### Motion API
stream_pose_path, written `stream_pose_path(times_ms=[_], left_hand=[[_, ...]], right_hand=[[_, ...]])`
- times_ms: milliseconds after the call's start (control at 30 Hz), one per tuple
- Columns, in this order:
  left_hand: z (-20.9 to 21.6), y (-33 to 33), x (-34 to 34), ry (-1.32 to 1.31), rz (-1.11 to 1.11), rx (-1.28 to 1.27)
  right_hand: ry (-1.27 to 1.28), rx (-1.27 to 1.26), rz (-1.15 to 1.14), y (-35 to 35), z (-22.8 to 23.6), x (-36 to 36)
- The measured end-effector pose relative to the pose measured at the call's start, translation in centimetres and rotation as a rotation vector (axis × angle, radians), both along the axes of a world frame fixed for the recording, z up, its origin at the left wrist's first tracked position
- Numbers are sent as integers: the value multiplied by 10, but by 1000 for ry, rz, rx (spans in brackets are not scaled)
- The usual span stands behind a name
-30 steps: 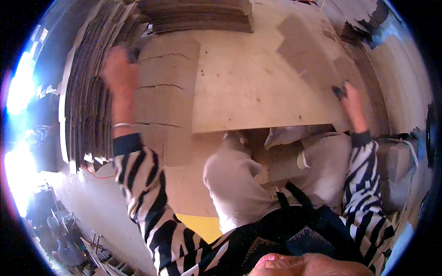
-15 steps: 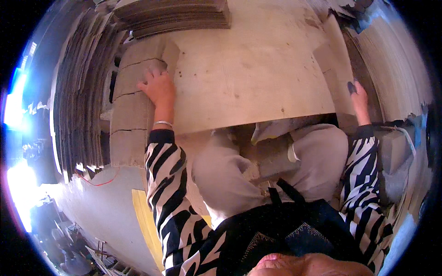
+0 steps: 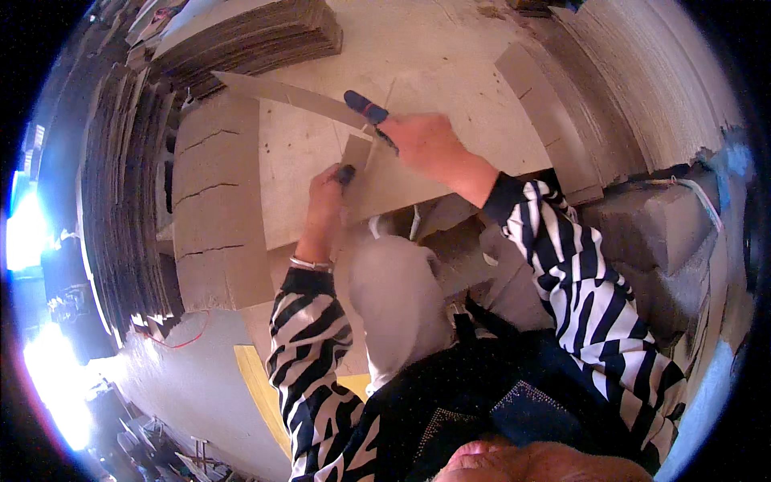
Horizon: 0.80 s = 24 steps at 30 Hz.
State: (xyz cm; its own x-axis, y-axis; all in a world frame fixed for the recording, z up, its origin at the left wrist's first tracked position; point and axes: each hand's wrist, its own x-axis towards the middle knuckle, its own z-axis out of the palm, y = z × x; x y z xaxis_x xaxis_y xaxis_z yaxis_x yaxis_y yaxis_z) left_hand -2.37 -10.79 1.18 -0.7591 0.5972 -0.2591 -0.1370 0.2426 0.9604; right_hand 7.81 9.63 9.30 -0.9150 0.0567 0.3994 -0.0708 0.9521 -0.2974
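While held above the bench (image 3: 482, 104): loose cardboard, at both hands.
Flanked at left by slotted cardboard (image 3: 213, 185), best left undisturbed. Next, long cardboard strip (image 3: 309, 102), slanting away up-left from the right hand (image 3: 430, 140); best steadied close to the near end, without creasing. Then short cardboard piece (image 3: 359, 151), pinched in the fingers of the left hand (image 3: 326, 197); best gripped lightly, kept flat. Contact between both: cannot tell. Smallest, dark finger covers (image 3: 365, 106); right fingers parted about the strip's near end, firmness of pinch: cannot tell.
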Motion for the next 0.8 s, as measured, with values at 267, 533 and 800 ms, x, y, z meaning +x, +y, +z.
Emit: stream_pose_path(times_ms=[267,533,800], left_hand=[[12,12,-8,49,-108,-96],[55,-17,-61,831,0,-547],[48,-100,-145,1179,352,-1492]], right_hand=[[-294,53,-29,16,-19,4],[-412,-18,-29,19,-4,0],[-430,26,-113,25,-27,0]])
